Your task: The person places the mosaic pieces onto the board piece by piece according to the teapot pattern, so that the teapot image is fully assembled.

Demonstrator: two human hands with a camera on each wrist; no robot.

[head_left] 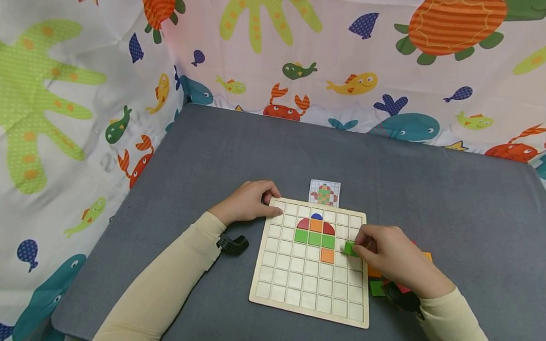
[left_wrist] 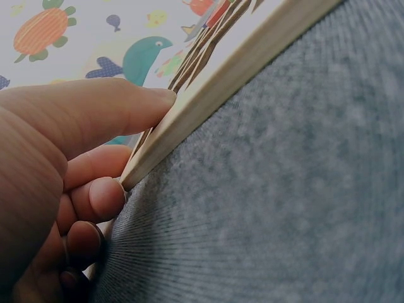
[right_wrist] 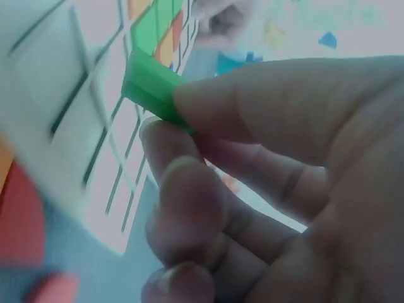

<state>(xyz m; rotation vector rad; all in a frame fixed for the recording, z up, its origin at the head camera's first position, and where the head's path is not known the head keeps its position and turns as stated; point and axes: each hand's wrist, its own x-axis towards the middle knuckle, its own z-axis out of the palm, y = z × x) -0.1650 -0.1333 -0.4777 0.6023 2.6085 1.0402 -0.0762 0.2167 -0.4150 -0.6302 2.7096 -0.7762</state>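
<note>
A wooden grid board point(head_left: 310, 286) lies on the table. My left hand point(head_left: 248, 202) holds its far left corner, thumb point(left_wrist: 136, 110) on the rim and other fingers curled against the edge. Between thumb and fingertips, my right hand point(head_left: 391, 254) pinches a green block point(right_wrist: 151, 85) over the board's right-hand columns. Set in the cells are a blue half-round piece point(head_left: 317, 216), an orange square point(head_left: 316, 226) between two red curved pieces point(head_left: 303, 223), a row of green squares point(head_left: 314, 238) and a lower orange square point(head_left: 327, 256). A small pattern card point(head_left: 325, 192) lies at the far edge.
Loose pieces lie right of the board, partly hidden under my right hand, including a green one point(head_left: 377, 288) and an orange one point(head_left: 374, 272). The grey table point(head_left: 237, 153) meets a sea-animal print curtain point(head_left: 269, 62) at the back and left.
</note>
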